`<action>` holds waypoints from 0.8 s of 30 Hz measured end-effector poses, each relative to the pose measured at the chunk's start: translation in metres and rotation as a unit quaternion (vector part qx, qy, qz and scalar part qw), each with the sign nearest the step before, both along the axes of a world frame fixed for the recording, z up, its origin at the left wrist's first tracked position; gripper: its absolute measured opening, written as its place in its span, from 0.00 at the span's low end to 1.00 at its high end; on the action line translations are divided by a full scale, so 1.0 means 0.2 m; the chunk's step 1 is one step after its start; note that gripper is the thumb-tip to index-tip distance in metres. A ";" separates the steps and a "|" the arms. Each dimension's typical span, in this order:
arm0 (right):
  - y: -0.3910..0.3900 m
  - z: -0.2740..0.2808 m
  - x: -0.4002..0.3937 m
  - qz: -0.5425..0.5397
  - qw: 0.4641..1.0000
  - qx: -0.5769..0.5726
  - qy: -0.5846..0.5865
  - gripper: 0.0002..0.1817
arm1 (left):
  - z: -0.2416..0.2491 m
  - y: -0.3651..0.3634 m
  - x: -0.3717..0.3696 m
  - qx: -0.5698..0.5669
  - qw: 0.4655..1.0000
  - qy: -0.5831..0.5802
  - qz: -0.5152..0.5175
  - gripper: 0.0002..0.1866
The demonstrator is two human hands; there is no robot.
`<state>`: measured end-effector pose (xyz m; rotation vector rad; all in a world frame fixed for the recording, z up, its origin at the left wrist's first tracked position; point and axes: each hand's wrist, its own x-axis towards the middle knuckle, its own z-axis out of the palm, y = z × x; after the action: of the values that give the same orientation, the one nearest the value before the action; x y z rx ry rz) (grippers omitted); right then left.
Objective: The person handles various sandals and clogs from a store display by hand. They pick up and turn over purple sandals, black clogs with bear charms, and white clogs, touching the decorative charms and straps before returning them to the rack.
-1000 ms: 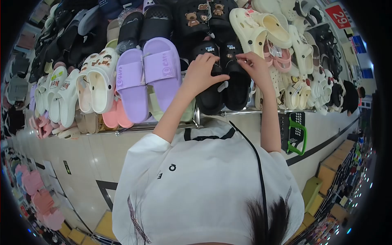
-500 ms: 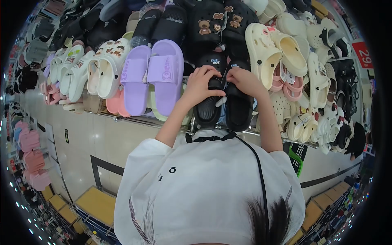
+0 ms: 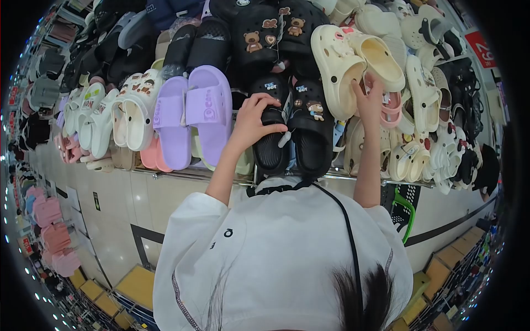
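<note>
My left hand [image 3: 255, 122] rests on the left shoe of a pair of black slip-on clogs [image 3: 314, 132], fingers curled over its upper and thumb beside a small white tag [image 3: 284, 139]. The right black clog carries a bear charm [image 3: 315, 110] and lettering. My right hand [image 3: 369, 94] has reached up to a pair of cream clogs [image 3: 338, 66], thumb and fingers closed about their inner heel edges where the two meet. Part of the grip is hidden behind the clogs. Lilac slides [image 3: 208, 113] lie left of my left hand.
White clogs [image 3: 138, 107] stand further left on the crowded display. Black clogs with bear charms [image 3: 256, 47] lie behind. Several cream clogs and sandals [image 3: 425, 99] fill the right side, near a red price sign [image 3: 481, 49]. A metal rail [image 3: 190, 175] runs along the front edge.
My right hand has left the right black clog and moved up and right onto the cream clogs. My left hand stays on the left black clog. The view has shifted slightly.
</note>
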<state>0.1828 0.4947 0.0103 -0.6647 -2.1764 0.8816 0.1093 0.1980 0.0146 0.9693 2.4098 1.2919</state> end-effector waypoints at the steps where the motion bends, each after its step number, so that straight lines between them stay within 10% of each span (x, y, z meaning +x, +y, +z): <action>1: 0.00 -0.01 0.01 0.018 1.000 0.016 -0.011 0.25 | -0.01 0.00 -0.01 0.006 1.000 0.017 -0.002 0.30; 12: -0.12 0.17 -0.13 0.072 0.996 0.043 0.037 0.15 | -0.04 -0.01 -0.01 0.023 0.999 0.036 0.000 0.30; 17: -0.09 0.21 -0.23 0.032 0.965 0.259 -0.006 0.15 | -0.04 -0.01 -0.01 0.026 1.000 -0.013 -0.002 0.30; 24: -0.06 0.21 -0.31 0.023 0.975 0.180 -0.128 0.14 | -0.03 -0.02 0.00 0.027 0.999 -0.034 0.002 0.30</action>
<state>0.1210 0.4826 0.0523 -0.5726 -2.5040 0.4195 0.1084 0.1943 0.0089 0.9196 2.3396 1.3741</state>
